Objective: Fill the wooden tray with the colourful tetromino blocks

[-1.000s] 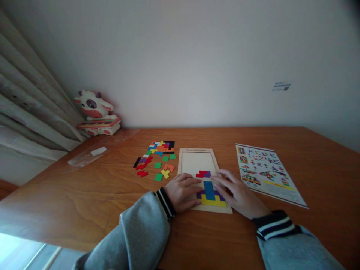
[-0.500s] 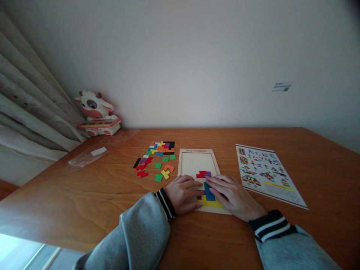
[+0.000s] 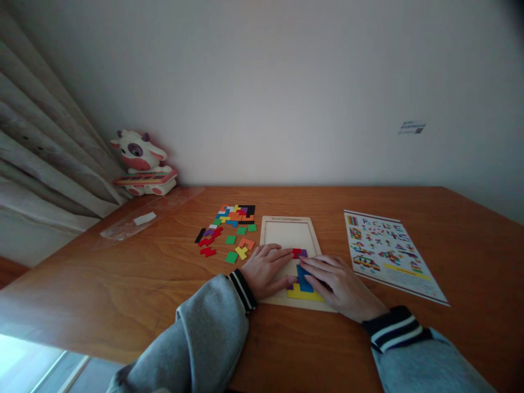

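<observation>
A light wooden puzzle tray (image 3: 315, 234) lies in front of me with several coloured pieces inside its near part. My left hand (image 3: 264, 273) reaches over the tray from the left with fingers stretched out. Its fingertips touch a red puzzle piece (image 3: 297, 252), which they partly cover. From the right side, my right hand (image 3: 341, 286) rests with extended fingers at the edge of a blue puzzle piece (image 3: 303, 280). Nearest me in the tray is a yellow puzzle piece (image 3: 305, 295). A purple puzzle piece (image 3: 303, 253) sits beside the red one, above my right fingertips.
Loose coloured pieces, including a green square (image 3: 231, 257), spread left of the tray, with a packed group behind them. A printed pattern sheet (image 3: 393, 256) lies at right. Clear plastic wrapping (image 3: 123, 231) and a toy cow with a keyboard (image 3: 143, 164) occupy the far left.
My left hand has moved away from me, from beside the lower pieces up to the red piece, now covering part of it. My right hand stays nearly where it was.
</observation>
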{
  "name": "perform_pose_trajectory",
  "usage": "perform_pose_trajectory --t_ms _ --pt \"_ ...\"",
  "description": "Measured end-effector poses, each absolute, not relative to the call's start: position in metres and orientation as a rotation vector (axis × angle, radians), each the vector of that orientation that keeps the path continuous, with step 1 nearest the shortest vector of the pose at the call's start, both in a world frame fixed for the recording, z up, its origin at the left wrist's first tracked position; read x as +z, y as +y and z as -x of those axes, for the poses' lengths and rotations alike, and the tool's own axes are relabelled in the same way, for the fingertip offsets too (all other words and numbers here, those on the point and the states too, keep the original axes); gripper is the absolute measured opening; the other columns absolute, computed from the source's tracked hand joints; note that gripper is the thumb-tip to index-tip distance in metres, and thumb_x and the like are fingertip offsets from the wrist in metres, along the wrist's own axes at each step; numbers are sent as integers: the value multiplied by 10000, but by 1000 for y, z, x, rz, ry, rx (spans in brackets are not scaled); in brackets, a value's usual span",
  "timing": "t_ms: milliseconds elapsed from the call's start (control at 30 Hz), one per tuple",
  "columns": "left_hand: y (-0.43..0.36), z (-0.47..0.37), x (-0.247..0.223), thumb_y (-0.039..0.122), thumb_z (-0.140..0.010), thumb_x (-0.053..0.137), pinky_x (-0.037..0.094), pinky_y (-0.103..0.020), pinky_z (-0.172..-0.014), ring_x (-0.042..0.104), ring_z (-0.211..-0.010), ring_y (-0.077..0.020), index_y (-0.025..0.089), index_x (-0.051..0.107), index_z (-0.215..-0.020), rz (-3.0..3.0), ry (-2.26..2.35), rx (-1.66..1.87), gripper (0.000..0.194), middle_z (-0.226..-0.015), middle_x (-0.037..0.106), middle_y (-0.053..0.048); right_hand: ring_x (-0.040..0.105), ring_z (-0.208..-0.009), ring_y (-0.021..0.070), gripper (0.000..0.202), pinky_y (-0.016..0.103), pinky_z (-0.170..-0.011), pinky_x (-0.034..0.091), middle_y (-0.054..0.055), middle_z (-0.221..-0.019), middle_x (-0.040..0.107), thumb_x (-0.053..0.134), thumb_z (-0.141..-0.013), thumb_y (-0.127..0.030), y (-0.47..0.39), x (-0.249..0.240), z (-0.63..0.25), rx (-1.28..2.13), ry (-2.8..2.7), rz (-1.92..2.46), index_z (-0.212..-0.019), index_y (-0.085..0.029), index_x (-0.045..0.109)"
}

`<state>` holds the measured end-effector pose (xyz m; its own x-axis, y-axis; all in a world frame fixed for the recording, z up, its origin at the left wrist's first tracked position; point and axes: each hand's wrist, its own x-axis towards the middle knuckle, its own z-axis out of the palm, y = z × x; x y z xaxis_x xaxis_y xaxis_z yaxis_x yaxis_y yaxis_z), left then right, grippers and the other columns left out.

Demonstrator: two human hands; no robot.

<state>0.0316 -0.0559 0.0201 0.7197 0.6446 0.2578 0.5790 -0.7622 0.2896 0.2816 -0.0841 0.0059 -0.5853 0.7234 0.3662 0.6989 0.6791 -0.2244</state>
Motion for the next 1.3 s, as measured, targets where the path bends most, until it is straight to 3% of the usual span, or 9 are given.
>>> perform_pose_trajectory --t_ms 367,700,967,1300 --pt "-56 -30 22 418 -1012 384 376 -466 -1050 490 -1245 -268 239 493 -1399 -2754 959 502 440 -1426 539 -49 596 -1159 247 364 488 -961 496 26 -1339 632 480 -985 -301 -84 7 -282 81 -2483 1109 -1336 -286 578" --pt "-56 -30 23 453 -994 415 384 -454 -1054 486 -1261 -261 243 449 -1437 -2775 942 504 491 -1446 518 -57 572 -1207 239 396 475 -998 479 41 -1405 576 470 -987 -297 -84 5 -282 64 -2481 1119 -1375 -264 538" --pt "-57 -31 23 459 -992 424 376 -452 -1068 479 -1260 -269 212 487 -1408 -2764 933 487 488 -1439 524 -67 592 -1171 246 378 479 -991 490 59 -1350 623 468 -987 -291 -84 4 -281 65 -2467 1117 -1346 -238 573" --pt "-56 -30 20 460 -987 434 391 -463 -1057 496 -1250 -265 238 492 -1400 -2757 906 550 473 -1417 545 -71 593 -1189 242 383 477 -1025 483 60 -1345 623 476 -976 -303 -84 4 -283 213 -2359 1092 -1346 -277 568"
